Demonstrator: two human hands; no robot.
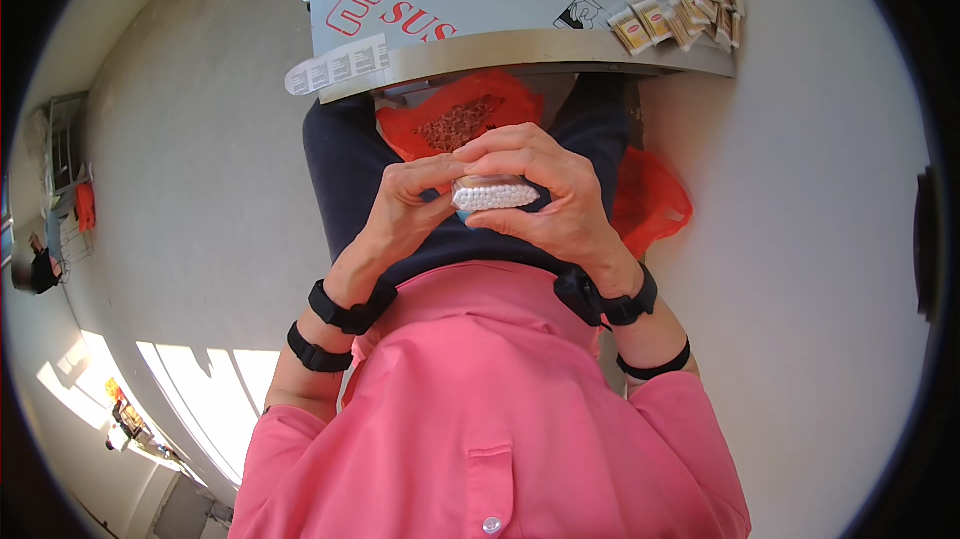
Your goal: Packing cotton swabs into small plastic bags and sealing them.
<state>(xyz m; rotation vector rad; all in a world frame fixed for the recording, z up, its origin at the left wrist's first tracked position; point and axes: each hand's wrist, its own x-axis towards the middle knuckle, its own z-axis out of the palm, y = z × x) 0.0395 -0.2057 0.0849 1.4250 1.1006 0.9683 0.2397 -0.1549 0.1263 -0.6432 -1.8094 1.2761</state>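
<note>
Between my two hands, above my lap, is a small clear packet of cotton swabs (495, 197), its white tips turned toward me. My left hand (412, 194) pinches the packet's left end with thumb and forefinger. From the right, my right hand (555, 189) wraps it, with fingers over the top and the thumb underneath. Beneath the hands a red plastic bag (405, 129) lies open between my knees, with many small brownish pieces in it. A bit of blue shows just under the packet; I cannot make out what it is.
A metal-edged table (560, 47) stands ahead of me. Many packed swab packets (690, 4) are piled at its right, and a strip of printed labels (340, 66) hangs over its left front edge. Another red bag (650, 199) sits beside my right leg.
</note>
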